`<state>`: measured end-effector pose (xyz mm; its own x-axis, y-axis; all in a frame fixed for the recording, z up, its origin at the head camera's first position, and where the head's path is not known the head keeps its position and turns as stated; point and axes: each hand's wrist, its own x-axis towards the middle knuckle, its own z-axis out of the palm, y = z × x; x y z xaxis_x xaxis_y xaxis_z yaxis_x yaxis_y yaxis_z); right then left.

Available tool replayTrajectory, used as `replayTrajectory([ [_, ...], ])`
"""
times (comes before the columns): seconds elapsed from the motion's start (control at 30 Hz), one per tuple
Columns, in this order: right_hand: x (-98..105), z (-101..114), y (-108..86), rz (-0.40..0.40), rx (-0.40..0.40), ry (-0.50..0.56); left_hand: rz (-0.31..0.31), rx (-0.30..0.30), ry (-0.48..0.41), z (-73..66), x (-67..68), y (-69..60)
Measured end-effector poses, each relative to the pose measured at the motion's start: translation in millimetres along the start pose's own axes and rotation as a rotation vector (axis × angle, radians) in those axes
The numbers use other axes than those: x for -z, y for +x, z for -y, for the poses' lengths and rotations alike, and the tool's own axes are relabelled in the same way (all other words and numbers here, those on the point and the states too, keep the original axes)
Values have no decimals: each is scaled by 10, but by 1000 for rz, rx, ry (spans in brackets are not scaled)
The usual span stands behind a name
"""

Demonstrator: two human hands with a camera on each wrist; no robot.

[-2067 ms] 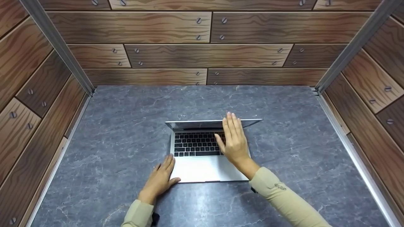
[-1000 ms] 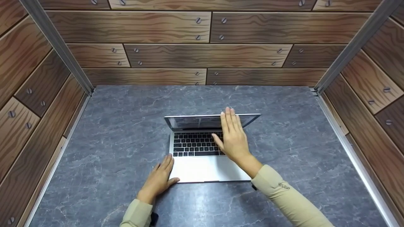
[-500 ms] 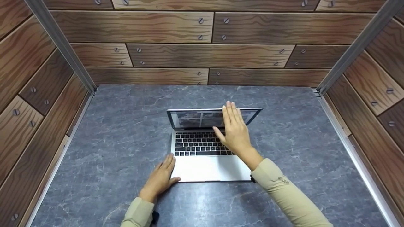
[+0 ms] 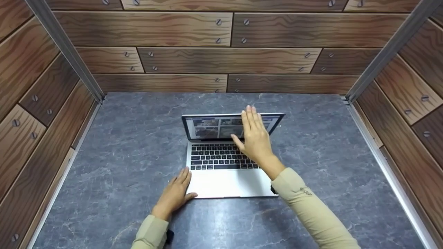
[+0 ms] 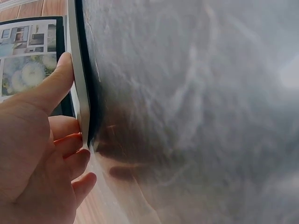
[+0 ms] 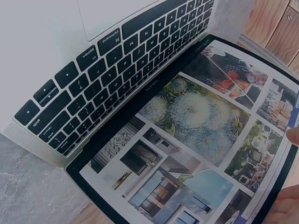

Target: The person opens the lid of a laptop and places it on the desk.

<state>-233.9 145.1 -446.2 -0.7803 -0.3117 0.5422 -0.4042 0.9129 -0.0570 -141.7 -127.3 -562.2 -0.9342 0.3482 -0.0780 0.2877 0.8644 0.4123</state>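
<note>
A silver laptop (image 4: 225, 183) rests on the table, its lid raised and its lit screen (image 4: 207, 128) showing a grid of pictures. My right hand (image 4: 256, 141) reaches over the keyboard (image 4: 214, 157) with straight fingers against the lid's top edge; the fingertips extend past that edge. Only part of my right hand (image 6: 285, 205) shows at the screen's rim in the right wrist view. At the laptop's front left corner lies my left hand (image 4: 174, 190). Its fingers lie along the left side and its thumb (image 5: 63, 81) touches the corner.
The laptop stands on a grey marble-patterned table (image 4: 131, 138). Wood-patterned walls (image 4: 183, 60) enclose the back and sides, with metal posts (image 4: 65, 50) at the corners. Long sleeves cover both forearms, and a dark strap (image 4: 169, 237) shows at the left wrist.
The lid has tilted up and back, widening its angle and revealing more of the screen. My right hand has moved away from me with it. My left hand stays at the corner.
</note>
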Motion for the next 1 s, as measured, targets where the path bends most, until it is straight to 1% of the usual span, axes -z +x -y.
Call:
replayTrajectory([
  [0.1, 14, 4, 36, 12, -3, 3, 11, 13, -2, -4, 20, 9],
  [0.23, 29, 14, 44, 49, -18, 19, 3, 4, 1, 3, 2, -5],
  [0.4, 35, 10, 59, 73, -32, 18, -7, -12, -16, 7, -12, -11],
  [0.63, 46, -14, 149, 141, -54, 5, -17, -26, -15, 0, 6, -12],
  [0.83, 27, -36, 198, 141, -51, -12, -17, -18, -33, -11, 2, -18],
  [1.0, -1, -43, 243, 147, -56, -13, 2, 1, -43, 1, 9, -10],
])
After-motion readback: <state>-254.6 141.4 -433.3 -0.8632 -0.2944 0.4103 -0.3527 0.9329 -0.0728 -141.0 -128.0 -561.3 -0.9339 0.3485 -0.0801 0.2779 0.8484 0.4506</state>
